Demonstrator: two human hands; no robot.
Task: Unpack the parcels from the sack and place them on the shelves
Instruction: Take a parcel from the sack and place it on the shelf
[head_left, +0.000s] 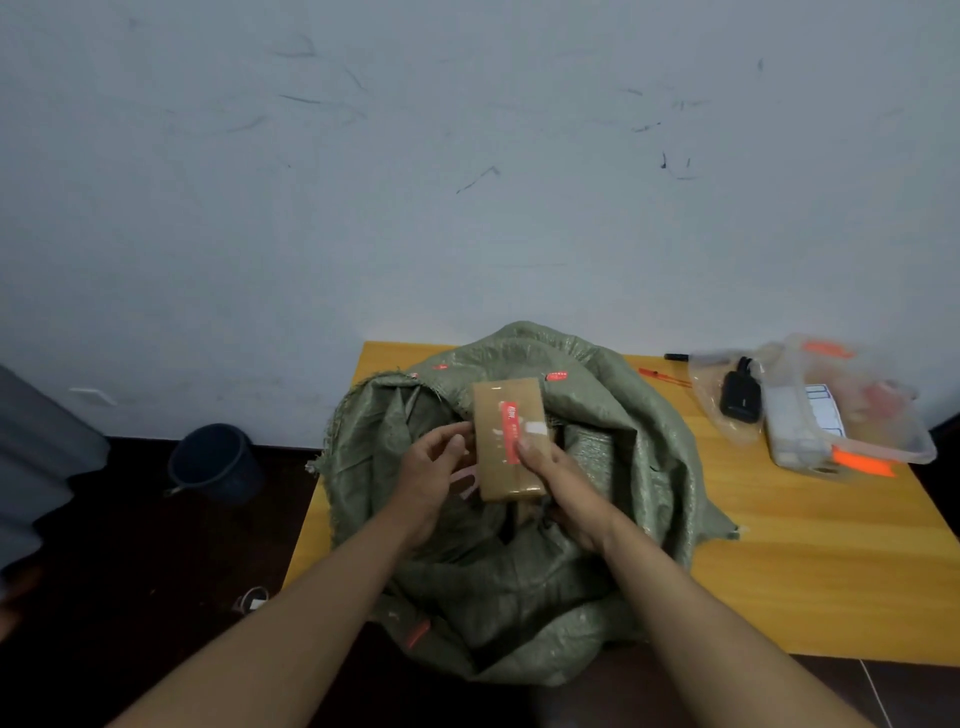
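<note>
A green woven sack (613, 447) lies open on a yellow wooden table (810, 561). Above its mouth I hold a small brown cardboard parcel (506, 415) with red tape and a white label. My right hand (558, 488) grips the parcel's lower right edge, thumb on its top face. My left hand (431, 473) is at the parcel's left edge, fingers curled against its side. The inside of the sack is mostly hidden by folds and my hands.
At the table's back right stand a clear plastic container (852, 415) with orange clips and a plastic bag holding a black device (737, 397). A dark bucket (213, 460) stands on the dark floor to the left. A grey wall rises behind the table.
</note>
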